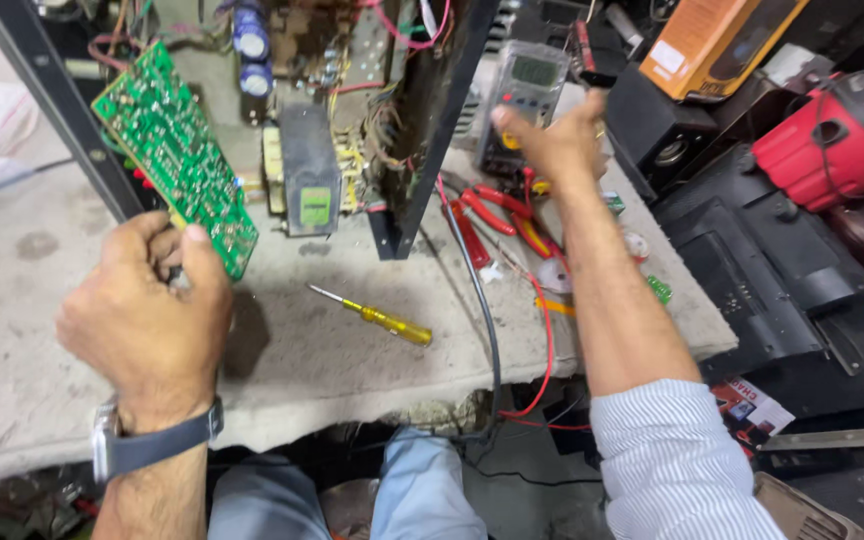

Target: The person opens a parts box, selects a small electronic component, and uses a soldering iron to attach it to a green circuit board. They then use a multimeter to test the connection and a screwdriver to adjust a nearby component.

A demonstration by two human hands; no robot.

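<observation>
My left hand [147,310] grips the lower edge of a green circuit board [177,155], holding it tilted above the worn bench top [42,330]. My right hand [552,140] reaches far forward and rests its fingers on the dial of a grey multimeter [524,95] that stands at the back of the bench. Red and black test leads [544,330] trail from the meter area over the bench's front edge. A yellow-handled screwdriver [377,317] lies on the bench between my arms.
An opened black chassis [352,110] with a transformer, capacitors and wiring stands behind the board. Red-handled pliers [497,215] lie near the meter. To the right are an orange box [717,40], a black speaker [657,135], a red device [832,135] and black panels.
</observation>
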